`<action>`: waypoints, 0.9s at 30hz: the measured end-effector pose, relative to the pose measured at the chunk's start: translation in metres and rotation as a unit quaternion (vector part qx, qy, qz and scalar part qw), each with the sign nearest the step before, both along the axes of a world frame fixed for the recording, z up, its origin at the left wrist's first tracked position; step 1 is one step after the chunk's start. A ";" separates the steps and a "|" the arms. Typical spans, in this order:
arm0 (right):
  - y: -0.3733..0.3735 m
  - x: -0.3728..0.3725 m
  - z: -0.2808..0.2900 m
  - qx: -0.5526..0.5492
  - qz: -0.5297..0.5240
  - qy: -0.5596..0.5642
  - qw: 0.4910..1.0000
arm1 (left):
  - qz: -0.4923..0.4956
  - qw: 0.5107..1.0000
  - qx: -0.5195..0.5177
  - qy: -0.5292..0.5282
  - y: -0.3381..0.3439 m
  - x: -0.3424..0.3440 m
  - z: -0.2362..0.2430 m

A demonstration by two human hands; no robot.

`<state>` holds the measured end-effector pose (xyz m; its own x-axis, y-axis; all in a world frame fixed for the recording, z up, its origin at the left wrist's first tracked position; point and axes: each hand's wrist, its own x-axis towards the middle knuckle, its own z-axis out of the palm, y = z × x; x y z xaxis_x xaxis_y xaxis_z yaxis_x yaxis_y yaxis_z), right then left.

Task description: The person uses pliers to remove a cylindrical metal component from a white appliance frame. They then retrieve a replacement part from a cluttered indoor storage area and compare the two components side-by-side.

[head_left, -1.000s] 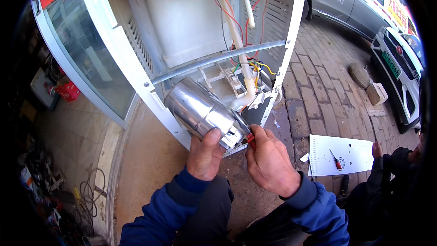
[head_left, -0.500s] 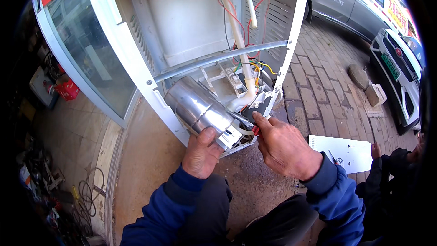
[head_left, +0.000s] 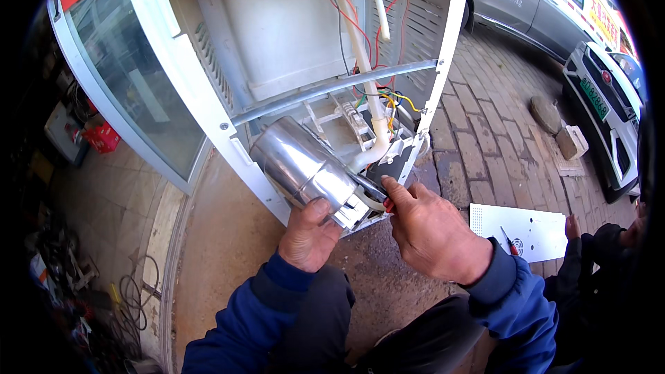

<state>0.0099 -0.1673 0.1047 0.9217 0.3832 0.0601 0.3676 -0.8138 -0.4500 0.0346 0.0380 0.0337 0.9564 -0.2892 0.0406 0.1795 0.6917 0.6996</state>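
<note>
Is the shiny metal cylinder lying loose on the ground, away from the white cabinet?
No, the shiny metal cylinder sits in the open white cabinet, with the left hand touching its lower end.

I have one view only, from the head camera: it looks steeply down and forward, close over my left hand (head_left: 308, 235) and right hand (head_left: 433, 232), facing the opened white appliance (head_left: 291, 34); the fisheye bends the paving (head_left: 499, 138) near the rim.
</note>
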 end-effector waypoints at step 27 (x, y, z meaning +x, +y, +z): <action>0.006 -0.007 -0.019 0.151 -0.052 0.067 0.985 | 0.029 0.999 -0.018 0.038 0.003 -0.003 -0.017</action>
<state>0.0032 -0.1615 0.0861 0.9623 0.2702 0.0315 0.2104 -0.6659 -0.7158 0.0315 0.0405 0.0169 0.9720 -0.2336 -0.0234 0.1907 0.7272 0.6594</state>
